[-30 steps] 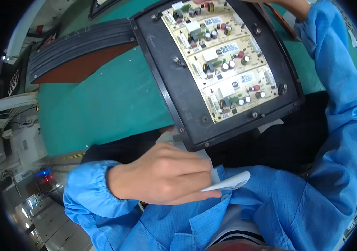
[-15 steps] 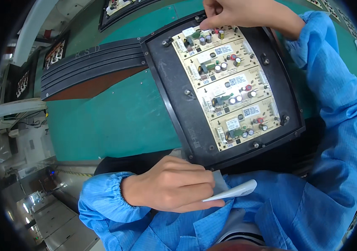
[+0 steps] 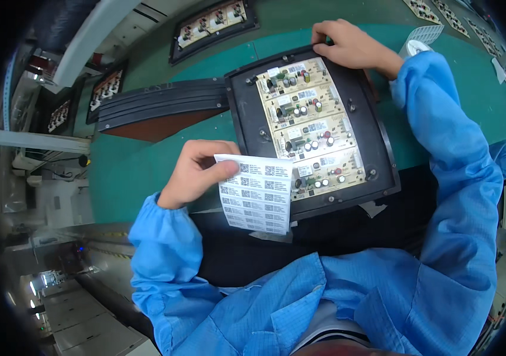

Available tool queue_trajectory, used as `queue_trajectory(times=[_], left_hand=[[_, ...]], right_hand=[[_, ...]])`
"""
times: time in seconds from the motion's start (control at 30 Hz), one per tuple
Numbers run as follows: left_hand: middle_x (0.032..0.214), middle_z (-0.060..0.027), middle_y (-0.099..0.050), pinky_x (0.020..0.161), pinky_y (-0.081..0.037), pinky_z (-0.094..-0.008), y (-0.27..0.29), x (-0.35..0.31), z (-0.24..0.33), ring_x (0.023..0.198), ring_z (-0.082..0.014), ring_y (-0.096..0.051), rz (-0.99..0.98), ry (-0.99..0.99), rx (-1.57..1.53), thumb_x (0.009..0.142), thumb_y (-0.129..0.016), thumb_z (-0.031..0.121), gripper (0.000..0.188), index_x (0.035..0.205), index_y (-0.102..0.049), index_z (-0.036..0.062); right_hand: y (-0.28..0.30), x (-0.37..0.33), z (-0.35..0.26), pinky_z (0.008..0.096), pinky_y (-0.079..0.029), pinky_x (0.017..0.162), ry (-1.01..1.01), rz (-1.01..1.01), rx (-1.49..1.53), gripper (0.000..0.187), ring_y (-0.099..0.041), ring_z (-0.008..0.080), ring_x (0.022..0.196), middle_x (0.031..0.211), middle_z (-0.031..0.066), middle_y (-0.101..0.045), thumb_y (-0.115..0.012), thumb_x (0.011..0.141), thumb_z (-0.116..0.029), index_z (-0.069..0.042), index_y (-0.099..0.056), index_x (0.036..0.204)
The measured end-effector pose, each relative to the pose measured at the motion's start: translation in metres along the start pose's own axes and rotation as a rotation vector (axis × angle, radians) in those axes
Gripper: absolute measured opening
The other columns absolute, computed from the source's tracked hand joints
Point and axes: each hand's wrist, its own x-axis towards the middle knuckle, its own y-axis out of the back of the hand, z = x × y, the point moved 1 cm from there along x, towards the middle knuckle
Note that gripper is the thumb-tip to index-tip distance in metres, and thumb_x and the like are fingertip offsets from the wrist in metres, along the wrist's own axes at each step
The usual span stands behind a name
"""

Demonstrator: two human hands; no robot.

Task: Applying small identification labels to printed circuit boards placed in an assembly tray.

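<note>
My left hand point(image 3: 196, 172) pinches a white sheet of printed labels point(image 3: 257, 199) by its top left, thumb on the front. The sheet hangs face up over the near left corner of a black tray point(image 3: 376, 133) and hides part of it. In that tray lies a cream circuit board panel point(image 3: 318, 155), its several like sections bearing capacitors and small white labels. At the tray's far edge my right hand point(image 3: 350, 45) has its fingers curled over the rim, thumb on the near side.
Left of the tray runs a ribbed black rail point(image 3: 164, 105) over the green bench top point(image 3: 128, 178). Another loaded tray point(image 3: 214, 26) stands at the back. A white roll point(image 3: 417, 47) and several boards point(image 3: 451, 16) are at the far right.
My left hand has risen from my lap and turned the label sheet face up beside the tray. My right hand has gone from the top board section to the tray's far rim.
</note>
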Motion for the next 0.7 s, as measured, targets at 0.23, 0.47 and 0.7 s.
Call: queue_trajectory(times=[0.23,0.47,0.7], left_hand=[[0.076,-0.0126,-0.066,0.056,-0.044,-0.0375,-0.014,0.033,0.034,0.064,-0.0247,-0.062,-0.678,-0.064,0.173,0.091,-0.072,0.017,0.025,0.077,-0.066,-0.0037],[0.07,-0.0122,-0.055,0.058,-0.045,-0.0428,-0.042,0.064,0.043,0.069,-0.0331,-0.061,-0.895,-0.451,0.287,0.095,-0.068,0.028,0.036,0.075,-0.057,-0.0002],[0.066,-0.0121,-0.06,0.049,-0.043,-0.037,0.014,0.085,0.015,0.057,-0.028,-0.06,-1.177,-0.354,-0.052,0.094,-0.073,0.017,0.028,0.076,-0.066,-0.0022]], right_hand=[[-0.001,-0.006,-0.054,0.0471,-0.043,0.102,0.237,0.084,-0.161,0.033,-0.052,0.0374,0.119,0.125,0.0197,-0.057,-0.062,0.092,-0.022,-0.008,-0.067,0.122],[-0.026,-0.01,-0.097,0.0518,-0.028,0.119,0.361,-0.064,-0.187,0.058,-0.033,0.0436,0.142,0.151,0.0273,-0.039,-0.054,0.099,-0.051,-0.012,-0.057,0.143],[0.03,-0.051,-0.121,0.043,-0.048,0.09,0.293,-0.116,-0.016,0.034,-0.058,0.0358,0.103,0.11,0.0181,-0.059,-0.066,0.093,-0.023,-0.003,-0.066,0.12]])
